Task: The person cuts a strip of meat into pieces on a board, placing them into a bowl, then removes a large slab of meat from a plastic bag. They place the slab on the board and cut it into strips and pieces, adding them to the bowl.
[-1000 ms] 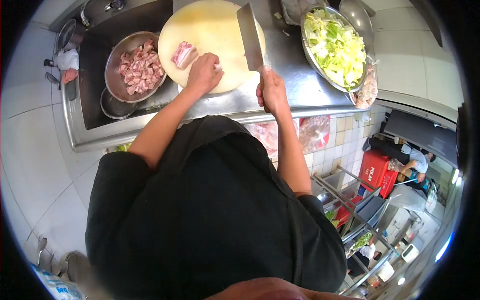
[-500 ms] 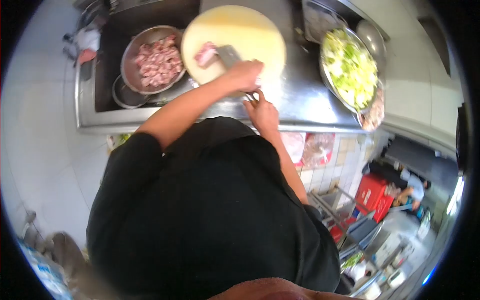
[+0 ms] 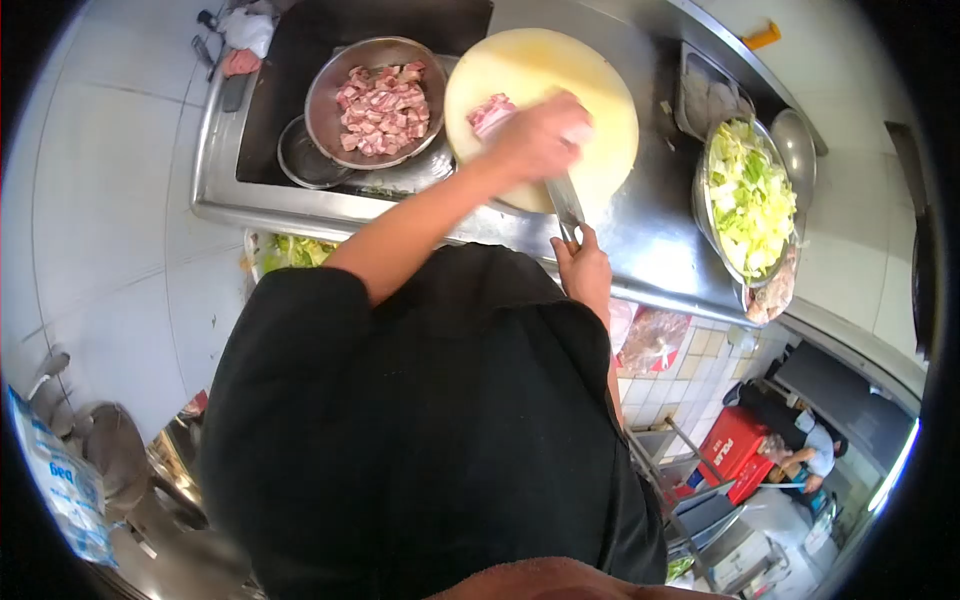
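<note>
And here's the chunk of pink-and-white meat (image 3: 490, 114) on the round cutting board (image 3: 605, 90), over on its nine o'clock side! Right by it, at four o'clock from the meat, comes the left hand (image 3: 545, 135), blurred above the board and overlapping the meat's edge in view. Those fingers are too smeared to read; whether they grip anything or touch the meat, I cannot tell.

Down at five o'clock, the right hand (image 3: 587, 270), fingers closed around the lower end of the cleaver (image 3: 563, 200), well apart from the meat. The blade slants up toward eleven, its far end lost behind the left hand.

Out to nine o'clock: a metal bowl (image 3: 322, 108) piled with diced meat (image 3: 385, 110), a smaller pan (image 3: 305, 158) at that bowl's eight, both at the dark sink (image 3: 320, 25). Swing to four: a big bowl (image 3: 704, 205) heaped with chopped greens (image 3: 752, 195), a metal tray (image 3: 712, 90) at its eleven. Far out at five, a red box (image 3: 730, 440) and, just beside it, a co-worker (image 3: 822, 450).
</note>
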`<state>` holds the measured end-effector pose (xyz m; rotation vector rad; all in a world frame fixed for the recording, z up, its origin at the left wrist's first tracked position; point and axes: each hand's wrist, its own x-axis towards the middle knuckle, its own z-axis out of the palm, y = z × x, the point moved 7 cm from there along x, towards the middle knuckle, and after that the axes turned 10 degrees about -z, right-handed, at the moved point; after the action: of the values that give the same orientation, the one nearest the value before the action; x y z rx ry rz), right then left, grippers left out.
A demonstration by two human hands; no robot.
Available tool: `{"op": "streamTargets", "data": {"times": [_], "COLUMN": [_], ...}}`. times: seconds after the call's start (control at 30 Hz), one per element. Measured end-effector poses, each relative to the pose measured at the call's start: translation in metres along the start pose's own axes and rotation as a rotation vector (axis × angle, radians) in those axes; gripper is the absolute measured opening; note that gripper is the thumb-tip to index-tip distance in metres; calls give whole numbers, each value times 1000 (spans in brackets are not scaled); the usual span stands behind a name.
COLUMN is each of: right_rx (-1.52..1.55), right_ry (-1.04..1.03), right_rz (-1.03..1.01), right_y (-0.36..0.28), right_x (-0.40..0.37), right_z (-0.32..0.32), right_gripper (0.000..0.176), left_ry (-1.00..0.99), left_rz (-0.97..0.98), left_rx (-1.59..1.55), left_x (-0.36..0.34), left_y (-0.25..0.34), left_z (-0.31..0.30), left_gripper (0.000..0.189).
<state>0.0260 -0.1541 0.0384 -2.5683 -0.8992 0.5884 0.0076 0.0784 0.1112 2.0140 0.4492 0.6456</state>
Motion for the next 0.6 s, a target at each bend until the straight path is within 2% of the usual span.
{"op": "streamTargets", "data": {"times": [0.07, 0.1, 0.13, 0.17, 0.27, 0.3, 0.33, 0.43, 0.5, 0.6], "right_rx": [128, 191, 198, 300, 550, 595, 639, 681, 719, 721], "right_ry": [-23, -33, 14, -19, -89, -91, -93, -121, -128, -137], "right_rz": [43, 58, 12, 77, 208, 218, 231, 254, 281, 330], "right_y": [5, 8, 14, 21, 29, 28, 28, 28, 22, 28], "right_x": [-5, -7, -8, -10, -15, -17, -18, -18, -22, -20], "right_z": [-11, -16, -17, -16, -15, -16, -17, -17, -22, -25], "right_gripper": [58, 56, 51, 49, 44, 41, 38, 33, 33, 37], "left_ry": [153, 287, 322, 351, 156, 91, 4, 62, -55, -43], "left_rz": [-49, 68, -58, -163, -374, -431, -609, -398, -304, -116], "left_rx": [-91, 179, 241, 256, 569, 698, 1000, 517, 351, 378], "left_x": [-2, -3, -6, -12, -32, -34, -37, -20, -21, -19], "left_y": [-21, -41, -66, -81, -193, -212, -193, -159, -144, -130], "left_z": [-71, -103, -129, -152, -174, -172, -167, -127, -66, -9], "left_gripper": [34, 31, 31, 27, 47, 53, 67, 69, 64, 54]}}
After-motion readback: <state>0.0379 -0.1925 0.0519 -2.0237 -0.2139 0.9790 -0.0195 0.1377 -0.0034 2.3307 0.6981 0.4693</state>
